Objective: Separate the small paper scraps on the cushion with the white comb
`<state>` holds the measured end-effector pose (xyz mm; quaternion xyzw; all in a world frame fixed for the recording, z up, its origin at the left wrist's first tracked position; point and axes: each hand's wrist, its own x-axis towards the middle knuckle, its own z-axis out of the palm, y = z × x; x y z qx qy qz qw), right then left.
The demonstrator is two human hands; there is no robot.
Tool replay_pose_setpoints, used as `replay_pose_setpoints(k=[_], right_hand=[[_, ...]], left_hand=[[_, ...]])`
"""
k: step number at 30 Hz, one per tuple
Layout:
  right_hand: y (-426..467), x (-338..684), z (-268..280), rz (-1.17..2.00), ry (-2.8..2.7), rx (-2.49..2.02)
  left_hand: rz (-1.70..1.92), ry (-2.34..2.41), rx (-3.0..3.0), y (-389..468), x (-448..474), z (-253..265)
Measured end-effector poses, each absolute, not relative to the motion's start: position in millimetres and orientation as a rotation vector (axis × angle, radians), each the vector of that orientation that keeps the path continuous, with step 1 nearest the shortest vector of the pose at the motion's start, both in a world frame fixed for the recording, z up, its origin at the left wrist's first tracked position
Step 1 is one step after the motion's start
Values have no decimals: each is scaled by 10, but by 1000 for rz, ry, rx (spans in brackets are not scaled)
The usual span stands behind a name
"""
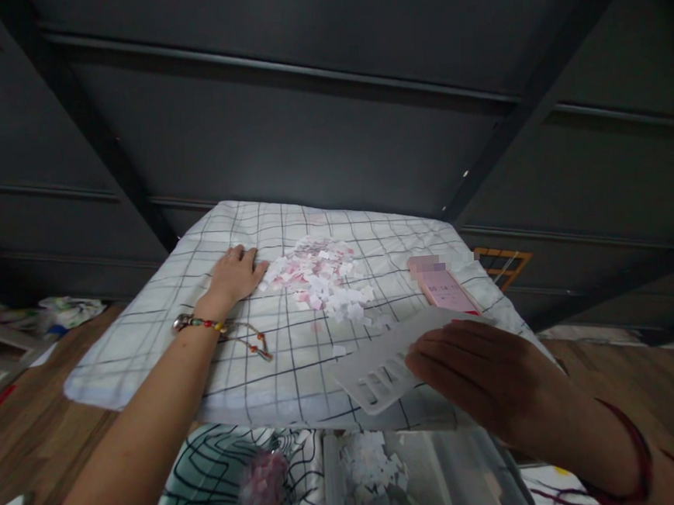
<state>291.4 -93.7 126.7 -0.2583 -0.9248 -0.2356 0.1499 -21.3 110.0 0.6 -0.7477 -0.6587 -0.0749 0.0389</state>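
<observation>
My left hand (232, 278) lies flat on the white checked tablecloth (291, 365), fingers stretched out, its thumb beside a loose pile of pink and white paper scraps (318, 273). A beaded bracelet (206, 323) circles that wrist, its cord trailing on the cloth. My right hand (480, 373) is closed on a flat white plastic piece with slots (362, 369), tilted over the near edge of the table; its fingers cover part of it. Just beyond the plastic piece lies a pink phone (448, 289) with its screen lit. A few scraps lie between the pile and the plastic piece.
Below the near table edge stands a clear plastic bin (453, 469) with white scraps (374, 467) inside. Left of it, a pink bundle (265, 484) rests on green patterned cloth (200, 481). A dark panelled wall (297, 123) rises behind the table.
</observation>
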Motion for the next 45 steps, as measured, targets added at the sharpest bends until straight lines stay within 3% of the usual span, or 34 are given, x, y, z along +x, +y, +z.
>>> replay_pose_setpoints(k=[6, 37, 45], right_hand=[[-948, 3023, 1297, -868, -2639, -835], [-1049, 2753, 1311, -716, -2618, -725], [-1126, 2923, 1360, -838, -2752, -824]], left_hand=[[-211, -2020, -2283, 1100, -213, -5], [-166, -2074, -2262, 1029, -142, 96], [-167, -2103, -2274, 1006, -123, 126]])
